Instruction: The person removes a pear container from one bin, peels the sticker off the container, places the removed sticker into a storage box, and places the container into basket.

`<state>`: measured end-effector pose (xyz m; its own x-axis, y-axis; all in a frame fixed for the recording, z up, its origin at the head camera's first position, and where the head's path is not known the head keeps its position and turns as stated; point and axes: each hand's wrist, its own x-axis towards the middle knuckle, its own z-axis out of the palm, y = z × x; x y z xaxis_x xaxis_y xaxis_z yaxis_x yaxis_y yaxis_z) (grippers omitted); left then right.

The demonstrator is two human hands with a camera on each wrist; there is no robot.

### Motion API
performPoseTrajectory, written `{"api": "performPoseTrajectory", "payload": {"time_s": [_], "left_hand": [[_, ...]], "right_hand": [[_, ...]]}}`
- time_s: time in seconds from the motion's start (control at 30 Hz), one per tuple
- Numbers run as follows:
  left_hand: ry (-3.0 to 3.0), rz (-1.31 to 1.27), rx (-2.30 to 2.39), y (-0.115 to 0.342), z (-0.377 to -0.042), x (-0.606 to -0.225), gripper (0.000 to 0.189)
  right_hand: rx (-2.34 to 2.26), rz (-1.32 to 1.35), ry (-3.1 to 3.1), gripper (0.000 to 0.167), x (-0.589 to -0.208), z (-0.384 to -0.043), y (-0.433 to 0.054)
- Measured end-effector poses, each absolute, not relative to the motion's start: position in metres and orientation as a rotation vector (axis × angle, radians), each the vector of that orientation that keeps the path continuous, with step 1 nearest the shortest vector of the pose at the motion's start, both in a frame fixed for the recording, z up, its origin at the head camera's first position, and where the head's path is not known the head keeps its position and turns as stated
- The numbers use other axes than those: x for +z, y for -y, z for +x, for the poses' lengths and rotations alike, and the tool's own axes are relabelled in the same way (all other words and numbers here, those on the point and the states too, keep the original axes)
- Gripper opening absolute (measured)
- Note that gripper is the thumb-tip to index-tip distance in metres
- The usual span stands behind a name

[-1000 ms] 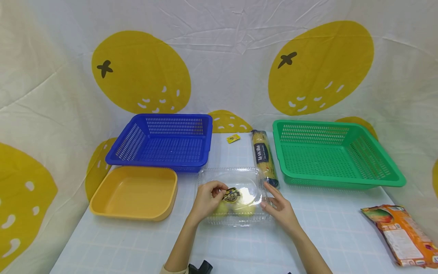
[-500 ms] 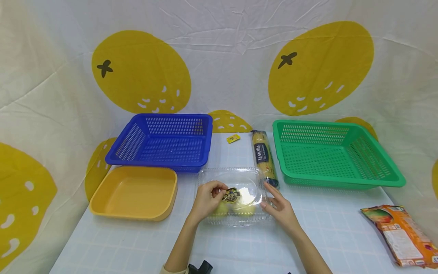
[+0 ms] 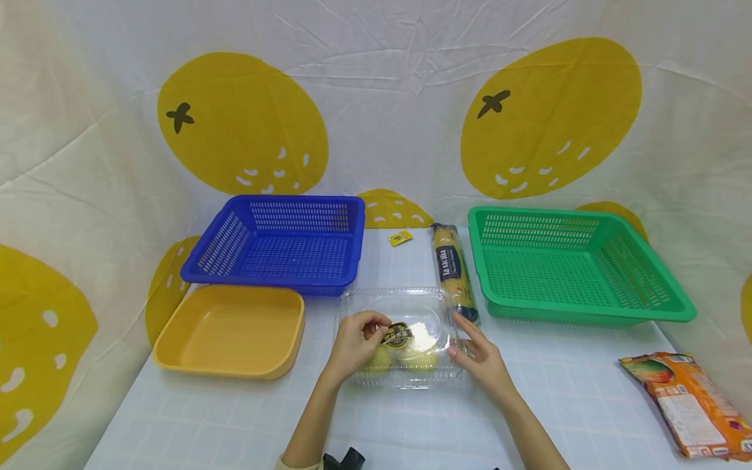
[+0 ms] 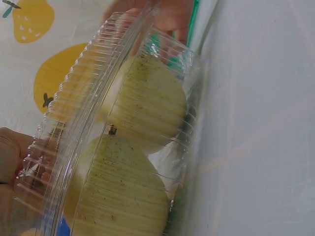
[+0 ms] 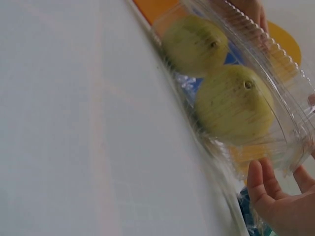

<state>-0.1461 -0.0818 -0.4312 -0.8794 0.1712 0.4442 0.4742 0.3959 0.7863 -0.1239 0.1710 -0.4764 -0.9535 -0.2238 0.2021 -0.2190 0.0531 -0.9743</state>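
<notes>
While the left hand pinched the edge of a sticker between thumb and bent fingers, the head view showed the right hand with its fingers spread and fairly straight, the tips touching the right end of a clear plastic box. The box sat mid-table on the tablecloth, with pale green fruits inside. By its far right corner lay a packet of pasta, just beside a green basket. A blue basket and a yellow tub stood to the left, and an orange bag lay well off to the right.

In the left wrist view, two fruits lay side by side; the left hand was cut off by the picture's edge, its grip impossible to tell there.

In the right wrist view, the right hand's fingers stood apart at the box's end.
</notes>
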Motion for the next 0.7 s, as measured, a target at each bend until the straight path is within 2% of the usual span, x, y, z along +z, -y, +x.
{"api": "performPoseTrajectory", "payload": {"time_s": [0.7], "left_hand": [[2.368,-0.545,-1.516,0.0818,-0.1445,-0.4295,0.012]], "right_hand": [[-2.095,-0.472,-2.283,0.063,-0.4764,-0.1243,-0.1711]]}}
